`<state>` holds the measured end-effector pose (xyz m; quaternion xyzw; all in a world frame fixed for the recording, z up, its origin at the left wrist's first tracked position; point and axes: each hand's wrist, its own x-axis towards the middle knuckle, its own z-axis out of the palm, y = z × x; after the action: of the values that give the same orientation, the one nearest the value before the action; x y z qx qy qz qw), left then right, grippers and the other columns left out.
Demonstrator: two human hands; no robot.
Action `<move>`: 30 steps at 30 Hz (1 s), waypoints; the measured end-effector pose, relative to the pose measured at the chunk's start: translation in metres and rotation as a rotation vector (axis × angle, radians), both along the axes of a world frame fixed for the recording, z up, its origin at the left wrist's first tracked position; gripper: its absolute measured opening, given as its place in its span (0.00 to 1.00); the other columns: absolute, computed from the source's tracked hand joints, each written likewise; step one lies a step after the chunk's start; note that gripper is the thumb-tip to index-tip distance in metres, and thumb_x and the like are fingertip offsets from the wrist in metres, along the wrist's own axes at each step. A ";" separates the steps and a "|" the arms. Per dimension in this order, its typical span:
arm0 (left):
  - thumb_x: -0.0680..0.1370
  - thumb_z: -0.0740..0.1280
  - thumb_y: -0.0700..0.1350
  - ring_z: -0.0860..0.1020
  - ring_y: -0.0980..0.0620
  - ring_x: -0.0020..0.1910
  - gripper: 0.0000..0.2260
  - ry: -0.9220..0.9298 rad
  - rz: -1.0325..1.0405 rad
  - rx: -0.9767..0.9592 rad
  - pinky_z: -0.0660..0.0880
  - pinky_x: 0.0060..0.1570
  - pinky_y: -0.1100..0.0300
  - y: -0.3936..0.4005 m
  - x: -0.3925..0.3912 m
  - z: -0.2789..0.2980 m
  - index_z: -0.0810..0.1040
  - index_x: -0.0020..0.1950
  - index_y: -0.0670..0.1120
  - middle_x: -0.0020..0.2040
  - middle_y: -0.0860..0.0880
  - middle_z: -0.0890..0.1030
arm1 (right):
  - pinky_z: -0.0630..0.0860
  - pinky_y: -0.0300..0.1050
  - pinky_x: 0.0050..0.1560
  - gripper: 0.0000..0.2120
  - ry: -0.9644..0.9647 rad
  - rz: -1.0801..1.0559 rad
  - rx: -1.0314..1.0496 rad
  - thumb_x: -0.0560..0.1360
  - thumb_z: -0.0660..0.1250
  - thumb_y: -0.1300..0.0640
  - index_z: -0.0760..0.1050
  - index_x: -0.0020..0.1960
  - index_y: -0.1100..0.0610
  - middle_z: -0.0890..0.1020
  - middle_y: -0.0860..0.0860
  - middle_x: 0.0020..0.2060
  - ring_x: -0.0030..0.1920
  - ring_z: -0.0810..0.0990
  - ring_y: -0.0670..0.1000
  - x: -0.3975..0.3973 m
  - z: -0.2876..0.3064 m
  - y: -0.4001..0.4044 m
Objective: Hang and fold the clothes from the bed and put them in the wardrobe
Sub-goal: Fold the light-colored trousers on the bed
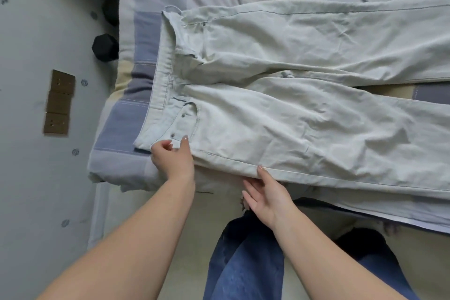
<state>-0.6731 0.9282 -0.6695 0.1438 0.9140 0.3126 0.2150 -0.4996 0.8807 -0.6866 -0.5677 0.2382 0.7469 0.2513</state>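
Note:
Pale grey-green trousers lie spread flat on the bed, waistband to the left and both legs running off to the right. My left hand pinches the near corner of the waistband by the pocket rivets, thumb on top. My right hand is at the near side seam of the lower leg, fingers straight and slipped under the hem edge, thumb touching the seam.
The bed carries a blue, cream and grey checked cover. A dark hexagonal dumbbell sits at the bed's left edge by the wall. Three brown wall sockets are on the left. My legs in blue jeans stand against the bed.

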 end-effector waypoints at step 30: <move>0.77 0.69 0.40 0.81 0.51 0.45 0.19 -0.694 0.351 0.120 0.78 0.31 0.60 -0.014 -0.099 0.025 0.70 0.67 0.41 0.57 0.46 0.79 | 0.74 0.46 0.54 0.07 -0.272 0.285 0.247 0.79 0.63 0.51 0.74 0.46 0.54 0.81 0.51 0.44 0.46 0.80 0.48 -0.035 0.040 0.017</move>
<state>-0.7718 0.9146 -0.6444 -0.1165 0.7779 0.4274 0.4457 -0.5347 0.8973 -0.6464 -0.6560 0.0263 0.7149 0.2407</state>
